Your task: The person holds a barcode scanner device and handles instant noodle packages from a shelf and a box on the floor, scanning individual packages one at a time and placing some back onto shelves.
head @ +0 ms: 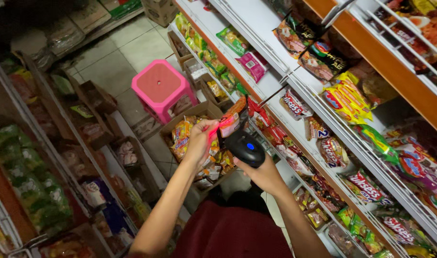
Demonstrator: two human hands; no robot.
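**Scanner on the packet, red light across the wrapper**

Head view, looking straight down the shop aisle. The right hand (262, 173) is wrapped around a black handheld scanner (245, 147), a blue light glowing on its back, nose pointed up and to the left. The left hand (199, 139) is up just beside it, fingers pinched on a small snack packet (228, 123), and there's a red glow spilling over the packet and the fingertips. Packet and scanner sit very close, whether they touch I cannot tell. Both are held in the air above an open cardboard box (199, 111) packed with orange and yellow snack bags, standing on the tiled floor. Just behind the box, a pink plastic stool (159, 85). Down the right side run white wire shelves (299, 86) loaded with bright packets, red, yellow, green. On the left, darker shelving with more bagged goods. At the bottom edge, the person's dark red clothing.
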